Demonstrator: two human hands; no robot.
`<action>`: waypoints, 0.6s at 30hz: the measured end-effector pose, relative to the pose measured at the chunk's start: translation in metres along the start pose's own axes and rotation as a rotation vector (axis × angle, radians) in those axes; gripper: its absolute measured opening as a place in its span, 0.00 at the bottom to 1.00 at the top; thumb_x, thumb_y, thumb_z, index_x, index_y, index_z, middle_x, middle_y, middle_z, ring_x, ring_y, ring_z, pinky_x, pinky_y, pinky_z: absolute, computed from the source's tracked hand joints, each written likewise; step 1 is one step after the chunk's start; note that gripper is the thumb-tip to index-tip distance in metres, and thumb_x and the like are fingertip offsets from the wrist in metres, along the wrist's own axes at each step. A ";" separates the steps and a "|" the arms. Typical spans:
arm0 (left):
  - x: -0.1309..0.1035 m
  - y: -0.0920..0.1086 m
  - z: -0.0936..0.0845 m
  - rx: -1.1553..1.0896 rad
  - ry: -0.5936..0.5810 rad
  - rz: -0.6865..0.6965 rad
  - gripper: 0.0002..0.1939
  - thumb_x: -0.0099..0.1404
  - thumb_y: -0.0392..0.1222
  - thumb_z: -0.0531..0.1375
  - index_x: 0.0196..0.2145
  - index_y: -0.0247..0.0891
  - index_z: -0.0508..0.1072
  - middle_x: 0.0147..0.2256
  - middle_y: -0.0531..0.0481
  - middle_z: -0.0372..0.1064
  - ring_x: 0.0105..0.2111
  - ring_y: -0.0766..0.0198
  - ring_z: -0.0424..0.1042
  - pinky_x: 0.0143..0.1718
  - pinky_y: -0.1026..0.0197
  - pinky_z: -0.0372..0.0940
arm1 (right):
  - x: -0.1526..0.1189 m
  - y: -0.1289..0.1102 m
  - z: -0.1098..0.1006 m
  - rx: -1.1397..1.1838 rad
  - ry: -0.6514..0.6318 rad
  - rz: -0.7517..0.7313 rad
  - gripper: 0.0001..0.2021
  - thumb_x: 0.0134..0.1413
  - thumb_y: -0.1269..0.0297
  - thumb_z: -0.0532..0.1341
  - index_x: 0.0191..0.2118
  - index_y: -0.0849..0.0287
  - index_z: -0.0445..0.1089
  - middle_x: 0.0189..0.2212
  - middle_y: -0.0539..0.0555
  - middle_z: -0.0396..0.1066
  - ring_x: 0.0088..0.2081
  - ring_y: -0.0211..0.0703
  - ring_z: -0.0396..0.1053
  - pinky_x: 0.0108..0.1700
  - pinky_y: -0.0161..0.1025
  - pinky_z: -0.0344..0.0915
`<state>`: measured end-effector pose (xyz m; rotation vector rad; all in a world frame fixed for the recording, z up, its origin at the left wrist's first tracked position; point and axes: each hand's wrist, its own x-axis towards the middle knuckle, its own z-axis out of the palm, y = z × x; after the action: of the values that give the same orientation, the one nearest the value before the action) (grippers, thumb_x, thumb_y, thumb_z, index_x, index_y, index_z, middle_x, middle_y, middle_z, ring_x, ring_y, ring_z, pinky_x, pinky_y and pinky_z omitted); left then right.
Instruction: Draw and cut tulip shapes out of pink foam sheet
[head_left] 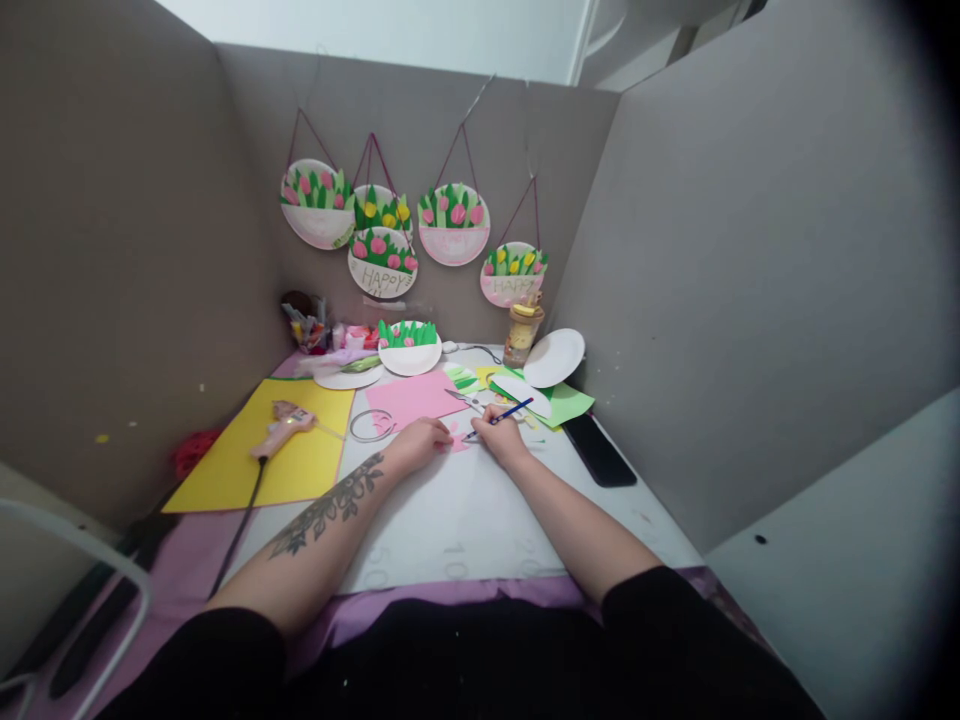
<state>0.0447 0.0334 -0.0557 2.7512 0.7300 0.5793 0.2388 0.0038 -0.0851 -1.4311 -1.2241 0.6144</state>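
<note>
My right hand is closed around a blue pencil, its tip low over a small pink paper piece on the white work surface. My left hand lies at the left side of that piece, fingers together and pressed on its edge. Just beyond the hands are a larger sheet of pink paper and a pair of scissors, blades pointing left. A round ring-like loop lies left of my left hand. Any marks on the small piece are too small to make out.
A pink glue gun rests on yellow paper at left, its cord running toward me. A black phone lies right. Behind stand a flower-decorated paper plate, a jar-like cup and a pen holder; several plates hang.
</note>
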 end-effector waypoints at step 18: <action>0.000 -0.001 0.002 -0.013 0.018 0.019 0.13 0.61 0.32 0.54 0.31 0.37 0.78 0.37 0.45 0.75 0.37 0.61 0.71 0.41 0.62 0.63 | 0.001 0.004 -0.001 -0.042 -0.026 0.008 0.09 0.37 0.61 0.57 0.19 0.55 0.55 0.14 0.43 0.55 0.21 0.37 0.54 0.24 0.33 0.51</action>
<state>0.0453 0.0344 -0.0574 2.7469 0.7021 0.6113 0.2411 0.0052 -0.0879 -1.4683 -1.2589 0.6180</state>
